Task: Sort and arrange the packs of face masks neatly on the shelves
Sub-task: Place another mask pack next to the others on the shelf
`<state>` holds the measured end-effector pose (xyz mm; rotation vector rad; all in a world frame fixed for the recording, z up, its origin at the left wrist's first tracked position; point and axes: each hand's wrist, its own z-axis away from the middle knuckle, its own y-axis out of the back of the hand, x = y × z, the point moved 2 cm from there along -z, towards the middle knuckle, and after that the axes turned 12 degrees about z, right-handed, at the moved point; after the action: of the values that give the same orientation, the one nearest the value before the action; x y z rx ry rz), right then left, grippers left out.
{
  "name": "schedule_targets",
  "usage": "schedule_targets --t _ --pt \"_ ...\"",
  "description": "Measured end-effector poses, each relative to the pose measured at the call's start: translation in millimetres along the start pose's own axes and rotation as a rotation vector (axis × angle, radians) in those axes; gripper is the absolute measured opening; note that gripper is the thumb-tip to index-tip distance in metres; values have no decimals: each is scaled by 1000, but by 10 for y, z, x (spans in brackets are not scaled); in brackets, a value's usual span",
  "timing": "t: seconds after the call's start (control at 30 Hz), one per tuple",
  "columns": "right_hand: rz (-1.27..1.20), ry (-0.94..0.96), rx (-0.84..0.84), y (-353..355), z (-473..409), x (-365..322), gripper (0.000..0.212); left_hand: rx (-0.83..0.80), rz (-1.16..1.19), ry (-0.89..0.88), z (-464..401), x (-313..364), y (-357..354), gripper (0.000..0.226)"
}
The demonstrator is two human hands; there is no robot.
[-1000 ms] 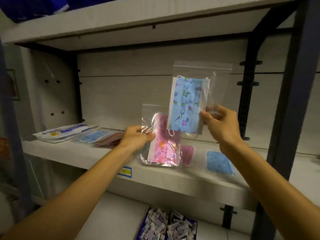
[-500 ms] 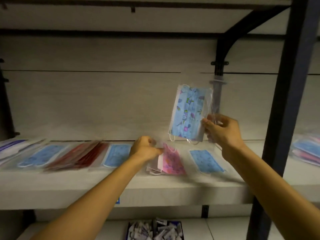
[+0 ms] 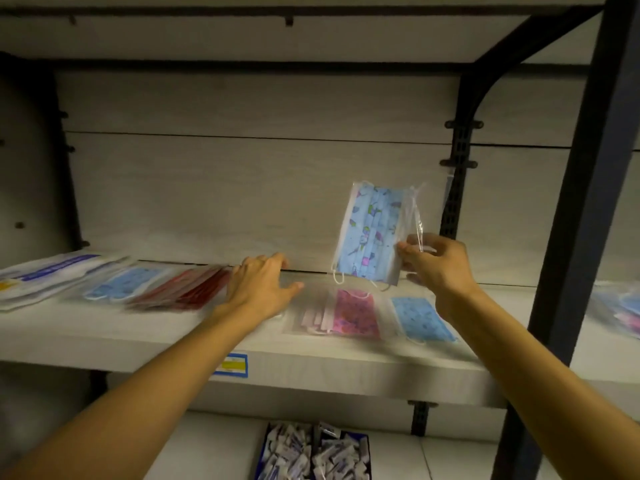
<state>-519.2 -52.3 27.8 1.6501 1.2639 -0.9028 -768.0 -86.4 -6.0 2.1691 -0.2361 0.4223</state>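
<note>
From the head camera, the right hand (image 3: 438,263) holds a clear pack with a blue patterned mask (image 3: 372,232) upright above the shelf (image 3: 311,362), its fingers (image 3: 403,252) pinched on the pack's lower right edge. The left hand (image 3: 259,289) hovers low over the shelf with fingers spread and nothing in its grasp. Just right of it a pink mask pack (image 3: 346,313) lies flat, beside a blue mask pack (image 3: 420,318). Left of the hand lie red packs (image 3: 187,289), another blue pack (image 3: 121,284) and a white pack (image 3: 45,275). On the lower shelf sits a box of small sachets (image 3: 315,452).
</note>
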Motion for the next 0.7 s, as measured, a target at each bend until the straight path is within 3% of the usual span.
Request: schedule_targets --t 0.1,0.27,0.4,0.7 --pt "-16 -9 -57 -162 -6 16 5 54 -57 -24 202 -151 169 42" --pt "-20 -25 -125 -506 14 70 31 115 -212 68 540 -558 506 39" --pt "-17 -16 -146 -703 99 36 8 157 -252 129 732 -868 825 34" --pt "3 34 -105 -1103 217 -212 9 184 -261 139 812 -1437 1284 27"
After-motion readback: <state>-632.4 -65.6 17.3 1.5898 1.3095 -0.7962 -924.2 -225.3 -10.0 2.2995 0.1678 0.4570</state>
